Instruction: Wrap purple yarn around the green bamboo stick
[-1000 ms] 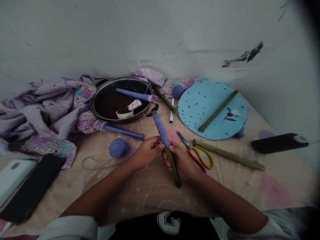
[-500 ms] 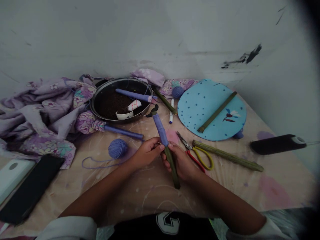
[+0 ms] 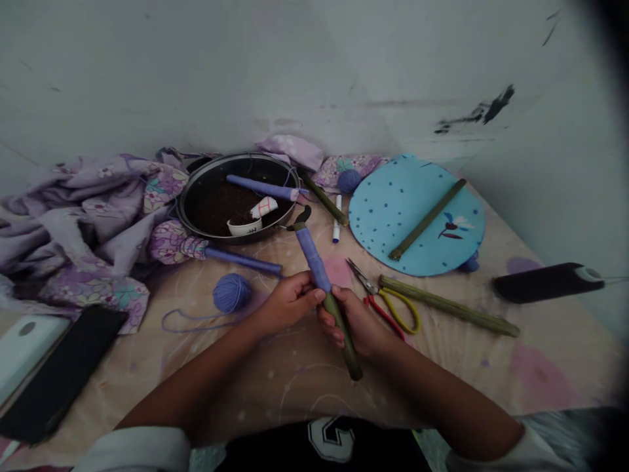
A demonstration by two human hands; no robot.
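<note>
Closest to the viewer, two bare forearms reach in from white cuffs over a patterned tablecloth (image 3: 275, 387). The left hand (image 3: 285, 305) and right hand (image 3: 351, 321) are both closed around one slanted bamboo stick (image 3: 345, 341). The right hand grips its bare green length, and the left hand curls in just where the purple yarn wrapping (image 3: 314, 262) ends (that join sits between the hands, where both can steady it). Within easy reach lie a purple yarn ball (image 3: 232, 293) trailing a loose strand, and to the right, red-and-yellow-handled scissors (image 3: 388, 305) beside a second bamboo stick (image 3: 447, 306). Farther away are a yarn-wrapped stick (image 3: 243, 260), a metal pan (image 3: 179, 206) of dark granular material, and a round blue dotted board (image 3: 373, 223).
</note>
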